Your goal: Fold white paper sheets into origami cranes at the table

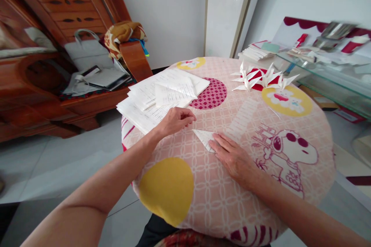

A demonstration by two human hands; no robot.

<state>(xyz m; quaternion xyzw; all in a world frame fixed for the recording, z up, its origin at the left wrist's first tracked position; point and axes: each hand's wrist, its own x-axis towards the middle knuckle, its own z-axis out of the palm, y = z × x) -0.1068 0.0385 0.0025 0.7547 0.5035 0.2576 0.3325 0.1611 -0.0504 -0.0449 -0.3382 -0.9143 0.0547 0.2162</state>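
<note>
Head view shows a folding step in progress on a small folded paper (204, 138), which lies on the patterned table cover (232, 200) between the two hands. The right hand (233, 158) lies flat and spread, fingers straight, pressing down the paper's near edge and gripping nothing. The left hand (175, 121) is curled, its fingertips drawn together at the paper's pointed corner; whether they pinch that corner or only touch it cannot be told. Just beyond the left hand lies a stack of printed sheets (162, 96). Well beyond the right hand stand finished paper cranes (261, 77). Judging by this, a crease is being set. The next move seems to call for the right palm to pin the paper while the left fingertips run along the fold.
</note>
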